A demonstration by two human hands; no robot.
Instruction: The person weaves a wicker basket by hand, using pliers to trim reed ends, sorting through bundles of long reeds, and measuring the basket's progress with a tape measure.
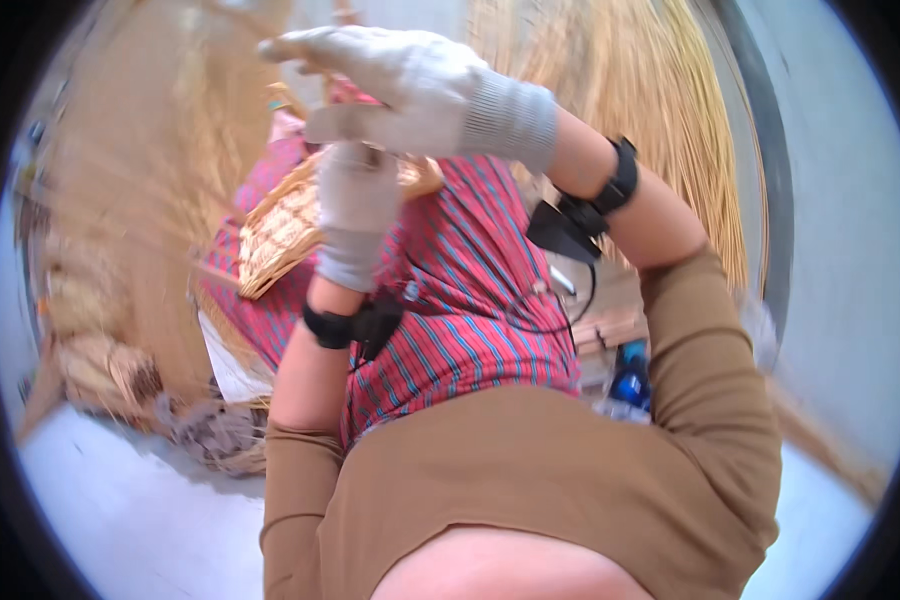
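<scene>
My right hand point(400, 95), in a pale knit glove, reaches across the upper middle with fingers stretched out and thumb apart, over my left hand point(355, 205). My left hand's fingers are mostly hidden and blurred there, so I cannot tell what they hold. A shallow woven wicker basket point(280, 230) lies tilted on the red striped cloth point(480, 300) over my lap, just behind my left hand. Both wrists wear black strapped devices with a cable.
Long straw-like strands point(670, 120) fill the upper right, beside a pale wall point(840, 200). Blurred tan bundles point(100, 370) and grey-brown material point(210, 430) lie at left above a white floor point(130, 500). A blue object point(630, 385) sits by my right elbow.
</scene>
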